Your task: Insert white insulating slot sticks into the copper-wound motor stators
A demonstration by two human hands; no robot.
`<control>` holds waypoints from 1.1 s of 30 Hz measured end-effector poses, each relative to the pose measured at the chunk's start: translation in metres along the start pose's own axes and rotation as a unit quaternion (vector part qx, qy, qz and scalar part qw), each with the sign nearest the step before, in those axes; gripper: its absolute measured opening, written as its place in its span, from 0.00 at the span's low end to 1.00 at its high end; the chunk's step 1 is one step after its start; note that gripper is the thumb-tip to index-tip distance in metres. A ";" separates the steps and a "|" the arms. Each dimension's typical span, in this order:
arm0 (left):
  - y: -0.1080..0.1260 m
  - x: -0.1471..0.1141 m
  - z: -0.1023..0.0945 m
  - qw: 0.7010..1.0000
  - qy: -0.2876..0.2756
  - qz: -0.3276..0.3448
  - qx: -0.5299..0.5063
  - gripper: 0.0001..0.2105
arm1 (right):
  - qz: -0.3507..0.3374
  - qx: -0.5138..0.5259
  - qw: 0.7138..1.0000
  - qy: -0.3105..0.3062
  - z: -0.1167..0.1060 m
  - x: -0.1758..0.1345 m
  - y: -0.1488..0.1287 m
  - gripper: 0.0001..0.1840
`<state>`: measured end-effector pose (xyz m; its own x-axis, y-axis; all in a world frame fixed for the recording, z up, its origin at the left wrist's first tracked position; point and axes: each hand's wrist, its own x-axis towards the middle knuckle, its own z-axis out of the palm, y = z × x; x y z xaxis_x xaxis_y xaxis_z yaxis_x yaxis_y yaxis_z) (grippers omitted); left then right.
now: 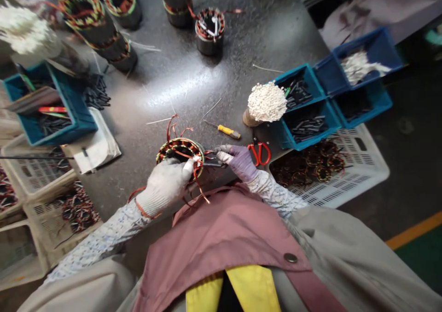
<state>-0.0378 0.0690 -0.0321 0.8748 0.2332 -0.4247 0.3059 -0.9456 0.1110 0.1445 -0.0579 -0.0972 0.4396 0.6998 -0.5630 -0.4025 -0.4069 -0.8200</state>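
A knit-gloved left hand (167,183) grips a ring-shaped wire coil (188,145); the purple-gloved right hand (240,161) pinches a slim dark piece (213,164).

White glove (165,183), purple glove (243,162), blue-flecked sleeves (107,229), mauve apron (221,238) (dark snap (290,257)).

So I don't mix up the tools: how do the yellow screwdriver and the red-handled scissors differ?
The screwdriver has one straight, mostly yellow handle, while the scissors have two red loops. The screwdriver's thin shaft points away to the left; the scissors lie with their loops toward the person. Both lie on the dark table, unheld.
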 end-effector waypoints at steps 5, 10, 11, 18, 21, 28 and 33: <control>0.001 0.001 -0.001 1.000 -0.005 -0.004 -0.001 0.20 | 0.043 0.040 0.998 -0.019 -0.008 -0.003 0.005 0.24; 0.000 -0.001 -0.001 1.000 0.002 0.005 -0.011 0.22 | 0.053 0.076 0.995 -0.035 -0.005 -0.001 0.001 0.22; 0.000 -0.001 -0.001 1.000 0.003 0.005 -0.010 0.23 | 0.052 0.080 0.995 -0.041 -0.005 0.000 0.000 0.21; 0.001 -0.001 -0.002 1.000 -0.006 0.001 0.003 0.26 | 0.147 0.174 0.968 -0.107 -0.004 0.007 0.007 0.14; 0.001 0.000 -0.001 1.000 -0.015 -0.007 0.003 0.27 | 0.068 0.092 0.990 -0.080 -0.004 0.008 0.005 0.14; 0.000 -0.002 -0.003 1.000 -0.021 -0.012 -0.003 0.27 | -0.015 -0.055 0.996 -0.072 -0.015 0.006 -0.009 0.21; 0.002 -0.002 -0.005 1.000 -0.021 -0.016 -0.008 0.25 | 0.075 0.077 0.990 -0.090 -0.011 0.004 -0.001 0.26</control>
<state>-0.0371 0.0681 -0.0270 0.8477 0.2535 -0.4661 0.3402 -0.9338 0.1108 0.1554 -0.0611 -0.0992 0.2206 0.7369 -0.6390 -0.5767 -0.4299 -0.6947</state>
